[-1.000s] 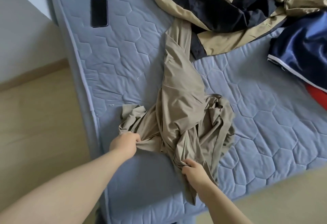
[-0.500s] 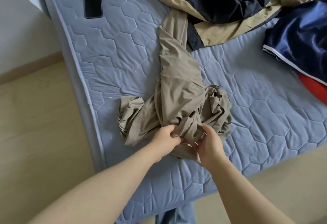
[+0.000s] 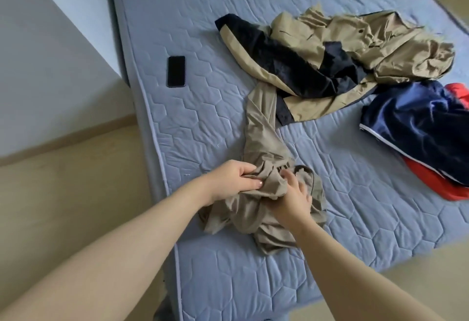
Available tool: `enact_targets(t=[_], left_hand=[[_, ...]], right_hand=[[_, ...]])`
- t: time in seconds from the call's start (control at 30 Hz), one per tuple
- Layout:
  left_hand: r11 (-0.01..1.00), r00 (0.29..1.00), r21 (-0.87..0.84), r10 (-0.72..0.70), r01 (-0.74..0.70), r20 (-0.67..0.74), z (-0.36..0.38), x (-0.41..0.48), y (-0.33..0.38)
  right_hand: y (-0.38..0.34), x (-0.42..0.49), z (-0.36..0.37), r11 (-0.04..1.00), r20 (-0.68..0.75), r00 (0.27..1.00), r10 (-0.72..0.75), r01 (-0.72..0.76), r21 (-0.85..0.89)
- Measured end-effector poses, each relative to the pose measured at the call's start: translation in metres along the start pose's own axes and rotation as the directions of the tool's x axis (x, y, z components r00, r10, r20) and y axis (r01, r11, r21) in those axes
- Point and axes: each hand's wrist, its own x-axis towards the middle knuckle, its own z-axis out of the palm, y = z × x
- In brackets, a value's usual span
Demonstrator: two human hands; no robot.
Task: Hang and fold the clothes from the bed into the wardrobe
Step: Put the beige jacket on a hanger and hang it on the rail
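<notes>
Head view is showing the left hand (image 3: pixel 234 181) pinching a bunched fold of the taupe garment (image 3: pixel 261 143) between thumb and curled fingers, while the right hand (image 3: pixel 291 200) is lying on the cloth just beside it, fingers sunk in the folds, gripping or only pressing I cannot tell. The garment is lying crumpled near the bed (image 3: pixel 203 117) edge, its far end touching the jacket (image 3: pixel 342 49), so finding the waistband and lifting it clear before shaking it flat is looking the sound way. No brand, label or writing is showing legibly, on cloth or phone (image 3: pixel 176 71).
</notes>
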Motion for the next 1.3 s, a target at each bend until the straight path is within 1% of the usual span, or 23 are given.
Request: enact_targets(t=[0.07, 0.13, 0.17, 0.2, 0.27, 0.33, 0.43, 0.47, 0.57, 0.7, 0.8, 0.87, 0.97, 1.07, 1.13, 1.23, 1.3], left_hand=[[0.999, 0.998, -0.030, 0.041, -0.043, -0.037, -0.020, -0.022, 0.036], [0.994, 0.990, -0.062, 0.087, -0.094, -0.113, -0.043, -0.044, 0.070], [0.988, 0.978, -0.081, 0.112, -0.128, -0.175, -0.056, -0.056, 0.085], [0.980, 0.959, -0.100, 0.144, -0.173, -0.245, -0.069, -0.068, 0.100], [0.956, 0.908, -0.140, 0.188, -0.256, -0.375, -0.092, -0.092, 0.126], [0.929, 0.855, -0.172, 0.215, -0.329, -0.473, -0.111, -0.116, 0.150], [0.898, 0.794, -0.150, 0.274, -0.413, -0.543, -0.132, -0.152, 0.179], [0.894, 0.782, -0.138, 0.288, -0.426, -0.552, -0.137, -0.162, 0.187], [0.912, 0.794, -0.079, 0.305, -0.403, -0.526, -0.144, -0.186, 0.203], [0.921, 0.769, 0.065, 0.357, -0.383, -0.531, -0.151, -0.219, 0.229], [0.911, 0.795, 0.101, 0.399, -0.399, -0.457, -0.158, -0.246, 0.250], [0.893, 0.779, 0.169, 0.447, -0.417, -0.440, -0.161, -0.264, 0.265], [0.853, 0.689, 0.261, 0.520, -0.453, -0.505, -0.169, -0.295, 0.284], [0.781, 0.608, 0.314, 0.620, -0.540, -0.496, -0.183, -0.334, 0.294], [0.752, 0.553, 0.300, 0.643, -0.588, -0.529, -0.195, -0.359, 0.297], [0.733, 0.476, 0.238, 0.617, -0.637, -0.626, -0.217, -0.392, 0.299], [0.745, 0.427, 0.295, 0.608, -0.599, -0.670, -0.230, -0.409, 0.297]], right_hand=[[-0.030, -0.008, -0.020, 0.998, -0.038, 0.997, -0.068, 0.068, -0.004], [-0.065, -0.013, -0.041, 0.986, -0.055, 0.984, -0.167, 0.167, -0.016], [-0.083, -0.017, -0.051, 0.977, -0.059, 0.976, -0.208, 0.210, 0.032], [-0.103, -0.021, -0.063, 0.960, -0.073, 0.967, -0.244, 0.251, 0.122], [-0.140, -0.032, -0.085, 0.900, -0.158, 0.947, -0.281, 0.317, 0.298], [-0.173, -0.039, -0.108, 0.827, -0.267, 0.924, -0.273, 0.367, 0.426], [-0.218, -0.054, -0.145, 0.705, -0.344, 0.909, -0.237, 0.404, 0.582], [-0.233, -0.060, -0.160, 0.663, -0.370, 0.902, -0.223, 0.419, 0.621], [-0.271, -0.078, -0.200, 0.572, -0.425, 0.887, -0.179, 0.445, 0.688], [-0.326, -0.114, -0.240, 0.477, -0.466, 0.861, -0.206, 0.504, 0.720], [-0.363, -0.144, -0.260, 0.401, -0.512, 0.823, -0.247, 0.568, 0.719], [-0.386, -0.164, -0.271, 0.350, -0.548, 0.785, -0.288, 0.619, 0.702], [-0.421, -0.194, -0.283, 0.289, -0.595, 0.731, -0.333, 0.680, 0.674], [-0.455, -0.225, -0.288, 0.227, -0.628, 0.682, -0.375, 0.725, 0.651], [-0.470, -0.238, -0.289, 0.219, -0.655, 0.649, -0.386, 0.754, 0.619], [-0.485, -0.250, -0.287, 0.228, -0.699, 0.604, -0.382, 0.795, 0.562], [-0.491, -0.254, -0.278, 0.257, -0.703, 0.599, -0.384, 0.800, 0.542]])
